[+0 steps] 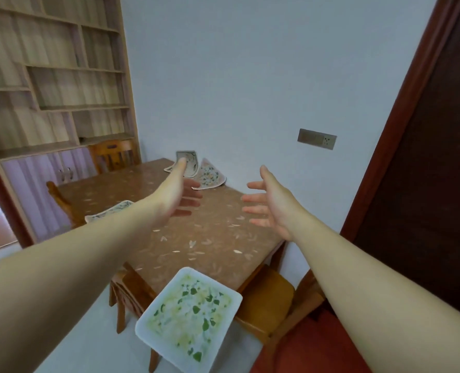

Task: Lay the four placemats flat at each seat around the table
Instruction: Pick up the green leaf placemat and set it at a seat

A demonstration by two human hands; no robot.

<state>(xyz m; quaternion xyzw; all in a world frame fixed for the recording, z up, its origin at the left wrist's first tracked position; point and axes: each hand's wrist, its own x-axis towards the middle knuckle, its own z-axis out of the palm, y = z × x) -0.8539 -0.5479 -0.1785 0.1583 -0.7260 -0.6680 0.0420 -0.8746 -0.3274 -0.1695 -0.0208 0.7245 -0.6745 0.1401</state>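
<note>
A brown patterned table (218,238) stands against the wall. A white placemat with green leaves (188,319) hangs over the near table edge. Another placemat (107,211) lies flat at the left side. Two more placemats lean curled against the wall at the far end: one (189,160) upright, one (210,176) with flowers beside it. My left hand (180,195) and my right hand (269,203) are stretched out over the table, fingers spread, palms facing each other. Neither hand holds anything. My left hand hides part of the upright placemat.
Wooden chairs stand at the far end (115,154), the left side (61,203), the near left (131,292) and the near right (272,300). A bookshelf (56,76) fills the left wall. A dark door (425,157) is at the right, with a wall socket (316,138).
</note>
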